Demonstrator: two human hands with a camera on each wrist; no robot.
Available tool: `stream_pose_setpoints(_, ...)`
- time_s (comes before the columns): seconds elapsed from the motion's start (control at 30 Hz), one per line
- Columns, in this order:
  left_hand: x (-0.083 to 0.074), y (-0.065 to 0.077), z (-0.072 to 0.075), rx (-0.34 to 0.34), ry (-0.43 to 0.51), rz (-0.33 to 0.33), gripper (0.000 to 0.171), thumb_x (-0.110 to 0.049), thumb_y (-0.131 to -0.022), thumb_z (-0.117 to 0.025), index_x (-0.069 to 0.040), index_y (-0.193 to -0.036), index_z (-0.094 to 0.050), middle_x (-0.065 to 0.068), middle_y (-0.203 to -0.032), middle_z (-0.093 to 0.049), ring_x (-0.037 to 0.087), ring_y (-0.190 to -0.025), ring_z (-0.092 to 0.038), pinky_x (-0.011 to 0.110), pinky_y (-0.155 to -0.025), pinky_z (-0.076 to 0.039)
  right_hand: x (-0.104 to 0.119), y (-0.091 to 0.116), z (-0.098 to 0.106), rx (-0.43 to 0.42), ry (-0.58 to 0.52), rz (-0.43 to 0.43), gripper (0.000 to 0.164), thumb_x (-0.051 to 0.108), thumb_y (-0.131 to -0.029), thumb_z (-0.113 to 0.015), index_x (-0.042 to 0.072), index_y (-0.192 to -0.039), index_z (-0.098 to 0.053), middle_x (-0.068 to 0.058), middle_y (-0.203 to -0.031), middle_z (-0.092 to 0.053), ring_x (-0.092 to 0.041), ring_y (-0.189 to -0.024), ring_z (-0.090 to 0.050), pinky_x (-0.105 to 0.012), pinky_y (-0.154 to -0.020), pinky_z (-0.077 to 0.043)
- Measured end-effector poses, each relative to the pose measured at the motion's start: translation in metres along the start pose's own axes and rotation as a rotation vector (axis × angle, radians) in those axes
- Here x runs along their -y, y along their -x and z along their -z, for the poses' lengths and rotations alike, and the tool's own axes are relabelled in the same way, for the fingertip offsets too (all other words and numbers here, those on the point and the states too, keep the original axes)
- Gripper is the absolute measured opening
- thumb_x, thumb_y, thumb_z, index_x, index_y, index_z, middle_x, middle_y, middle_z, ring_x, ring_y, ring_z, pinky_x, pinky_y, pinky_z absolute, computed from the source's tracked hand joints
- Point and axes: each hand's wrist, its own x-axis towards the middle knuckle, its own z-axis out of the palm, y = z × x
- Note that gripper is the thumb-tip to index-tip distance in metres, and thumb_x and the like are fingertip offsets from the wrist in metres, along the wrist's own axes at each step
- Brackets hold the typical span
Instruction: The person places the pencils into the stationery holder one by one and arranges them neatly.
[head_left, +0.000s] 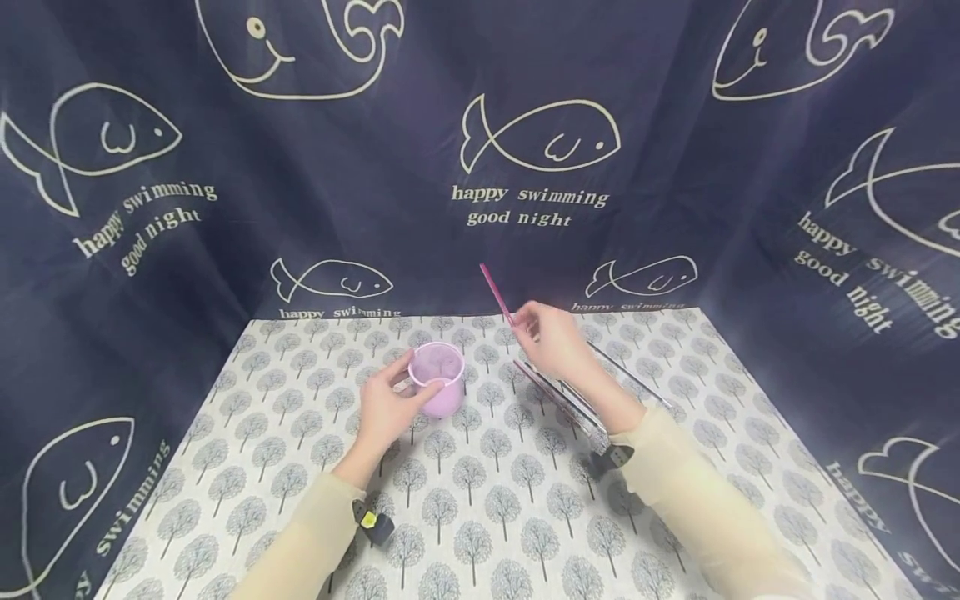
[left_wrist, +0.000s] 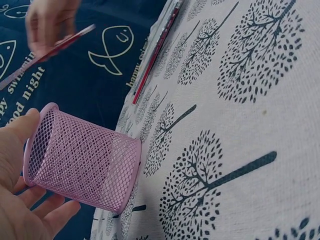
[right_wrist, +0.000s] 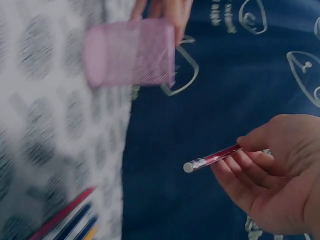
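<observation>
A pink mesh pen holder (head_left: 441, 402) stands on the table, its mouth facing up. My left hand (head_left: 392, 406) grips it from the left, thumb on the near side of the rim and fingers round the far side. Above the table, to the right of the holder, my right hand (head_left: 557, 343) pinches a red pencil (head_left: 495, 290) between thumb and fingers. The pencil slants up and to the left. A white eraser in a silver band caps one end of the pencil (right_wrist: 214, 158), as the right wrist view shows.
Several pencils (head_left: 553, 395), one of them red, lie under my right forearm. A tree-print cloth (head_left: 480, 500) covers the table. Dark blue curtains (head_left: 420, 200) with fish drawings enclose the back and sides.
</observation>
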Motion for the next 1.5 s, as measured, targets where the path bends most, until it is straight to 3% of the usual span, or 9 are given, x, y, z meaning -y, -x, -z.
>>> stream_pose_setpoints(0.23,0.000,-0.001,-0.001,-0.014,-0.038,0.000,0.080,-0.028,-0.080,-0.095,-0.001,-0.147,-0.060,0.027,-0.143,-0.064,0.044,-0.114,-0.075,0.035,-0.086,-0.069,0.042,-0.025,-0.014,-0.038,-0.222,0.009,0.007,0.008,-0.100,-0.070,0.006,-0.106,-0.069,-0.009,-0.099,-0.076,-0.023,-0.090,-0.075,-0.034,-0.081,-0.069)
stream_pose_setpoints(0.43,0.002,-0.002,-0.001,-0.031,-0.043,-0.029,0.081,-0.031,-0.079,-0.097,-0.001,-0.145,-0.062,0.027,-0.141,-0.066,0.043,-0.111,-0.076,0.036,-0.085,-0.069,0.062,-0.038,-0.034,-0.015,-0.317,0.060,0.008,0.007,-0.100,-0.070,0.005,-0.107,-0.067,-0.012,-0.103,-0.076,-0.024,-0.095,-0.077,-0.030,-0.083,-0.069)
stream_pose_setpoints(0.63,0.002,-0.002,-0.001,-0.024,-0.032,-0.018,0.078,-0.025,-0.079,-0.096,0.000,-0.145,-0.061,0.027,-0.142,-0.065,0.041,-0.105,-0.079,0.034,-0.083,-0.069,0.068,-0.041,-0.053,0.087,-0.268,0.069,0.007,0.010,-0.101,-0.069,0.007,-0.107,-0.066,-0.009,-0.102,-0.077,-0.022,-0.097,-0.076,-0.028,-0.084,-0.068)
stream_pose_setpoints(1.07,0.004,-0.002,-0.001,-0.029,0.017,-0.028,0.080,-0.026,-0.077,-0.098,0.000,-0.144,-0.062,0.025,-0.142,-0.066,0.041,-0.117,-0.075,0.036,-0.087,-0.069,0.064,-0.049,-0.091,0.338,-0.035,0.133,0.008,0.010,-0.099,-0.074,0.007,-0.102,-0.069,-0.010,-0.101,-0.078,-0.021,-0.091,-0.075,-0.026,-0.082,-0.066)
stream_pose_setpoints(1.5,0.005,-0.003,-0.001,-0.020,0.045,0.011,0.081,-0.025,-0.076,-0.098,0.001,-0.144,-0.061,0.024,-0.142,-0.067,0.041,-0.119,-0.074,0.036,-0.090,-0.068,0.068,-0.053,-0.102,0.413,0.108,0.130,0.009,0.011,-0.095,-0.080,0.004,-0.096,-0.075,-0.009,-0.091,-0.080,-0.018,-0.077,-0.074,-0.020,-0.066,-0.065)
